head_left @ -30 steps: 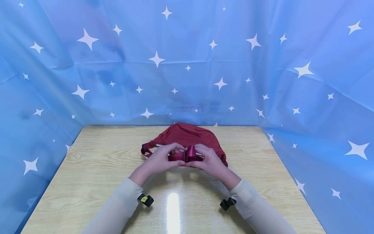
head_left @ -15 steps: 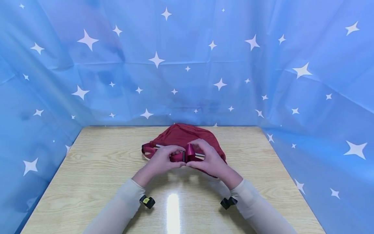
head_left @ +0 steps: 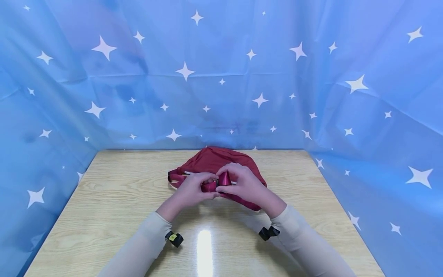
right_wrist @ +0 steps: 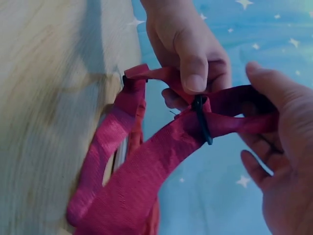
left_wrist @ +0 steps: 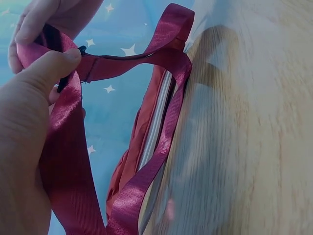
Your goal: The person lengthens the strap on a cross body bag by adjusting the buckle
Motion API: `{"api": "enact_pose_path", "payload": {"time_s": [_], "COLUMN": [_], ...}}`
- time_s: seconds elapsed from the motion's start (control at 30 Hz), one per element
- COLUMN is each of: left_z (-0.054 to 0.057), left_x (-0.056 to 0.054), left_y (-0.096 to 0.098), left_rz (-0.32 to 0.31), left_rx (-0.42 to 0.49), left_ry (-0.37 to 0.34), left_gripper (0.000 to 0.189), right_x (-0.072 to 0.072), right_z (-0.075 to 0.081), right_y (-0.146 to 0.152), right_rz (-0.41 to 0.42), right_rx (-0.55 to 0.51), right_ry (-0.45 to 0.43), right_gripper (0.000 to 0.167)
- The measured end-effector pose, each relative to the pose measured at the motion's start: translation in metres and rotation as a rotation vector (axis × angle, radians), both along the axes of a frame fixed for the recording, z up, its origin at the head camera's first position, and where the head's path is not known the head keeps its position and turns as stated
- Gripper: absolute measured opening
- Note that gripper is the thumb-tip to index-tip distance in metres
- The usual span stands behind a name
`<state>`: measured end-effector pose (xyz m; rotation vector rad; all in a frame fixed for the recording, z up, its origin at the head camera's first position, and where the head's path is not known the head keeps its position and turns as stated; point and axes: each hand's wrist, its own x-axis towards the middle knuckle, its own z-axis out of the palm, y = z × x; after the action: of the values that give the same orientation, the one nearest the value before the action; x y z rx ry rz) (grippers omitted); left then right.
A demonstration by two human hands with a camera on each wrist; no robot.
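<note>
A dark red fabric bag [head_left: 207, 159] lies near the far edge of the table, its zip side toward me. In the head view my left hand [head_left: 189, 189] pinches the bag's webbing strap [right_wrist: 142, 181] beside a black strap slider [right_wrist: 201, 120]. My right hand [head_left: 245, 185] is curled about a loop of strap that stands out from the slider, thumb on one side and fingers on the other. The left wrist view shows my left thumb [left_wrist: 54, 68] pressing the strap. Part of the slider is hidden behind fingers there.
The wooden table [head_left: 131, 207] has a bright light reflection near its front. Blue cloth with white stars [head_left: 221, 77] hangs behind and at both sides. Another length of strap [left_wrist: 161, 132] hangs along the bag's zip.
My right hand has shifted left, closer to the left hand and over the strap loop by the slider. The bag's right lower edge has swung slightly toward me. The left hand has barely moved.
</note>
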<state>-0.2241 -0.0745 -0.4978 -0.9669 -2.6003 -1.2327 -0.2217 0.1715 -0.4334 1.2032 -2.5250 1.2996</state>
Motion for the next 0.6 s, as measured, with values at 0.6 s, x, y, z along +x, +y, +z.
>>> {"api": "enact_pose_path", "payload": {"time_s": [0.6], "left_z": [0.004], "left_x": [0.000], "left_y": [-0.003], "left_rz": [0.003], "left_rx": [-0.040], "left_ry": [-0.003], "left_gripper": [0.048], "right_x": [0.006], "right_z": [0.014], "right_y": [0.002], "right_rz": [-0.050], "right_rx": [0.178], "right_ry": [0.130], "right_gripper": [0.047]}}
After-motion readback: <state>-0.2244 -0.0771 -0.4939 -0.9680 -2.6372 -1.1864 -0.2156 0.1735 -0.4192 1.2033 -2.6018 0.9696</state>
